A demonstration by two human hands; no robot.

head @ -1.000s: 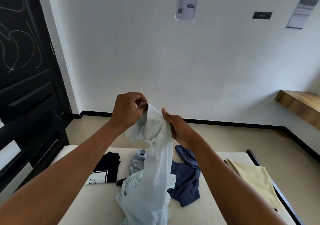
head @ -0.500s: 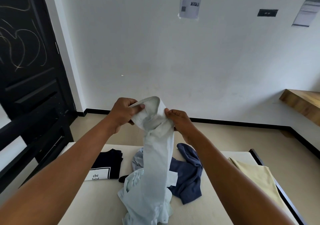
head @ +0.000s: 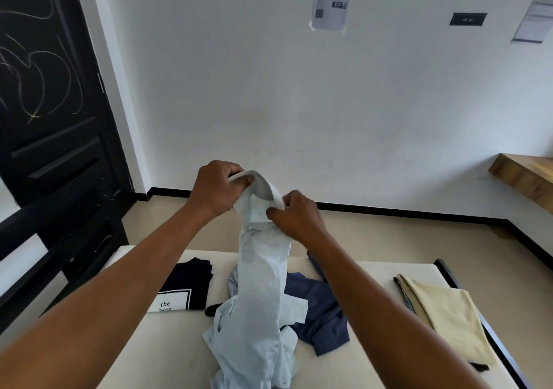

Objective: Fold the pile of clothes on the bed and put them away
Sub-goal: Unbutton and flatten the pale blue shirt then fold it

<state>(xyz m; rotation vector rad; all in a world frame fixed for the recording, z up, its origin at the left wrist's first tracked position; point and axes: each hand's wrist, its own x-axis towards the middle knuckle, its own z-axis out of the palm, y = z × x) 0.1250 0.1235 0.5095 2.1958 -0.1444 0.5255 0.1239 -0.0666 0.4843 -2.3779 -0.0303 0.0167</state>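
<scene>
Since the earlier frame the two hands have been brought closer together on the pale blue shirt, and the right hand has been lowered to just under the collar. The shirt is held up above the bed by its collar end, with its lower part left bunched on the mattress toward 6 o'clock. The left hand is curled round the collar's upper edge at 10 o'clock of the garment; the cloth below the collar is pinched by the right hand at 3 o'clock. Both forearms are stretched forward from the bottom corners of the view. Around the hanging shirt, other clothes are spread on the bed — a dark blue garment lies crumpled at 3 o'clock, touching the shirt, and a folded black T-shirt with a white printed panel lies at 9 o'clock. A grey-blue piece is partly hidden behind the shirt. A folded pale yellow garment is laid well apart at the bed's 3 o'clock edge. A black door is seen at 10 o'clock of the view — a wooden shelf at 3 o'clock.
</scene>
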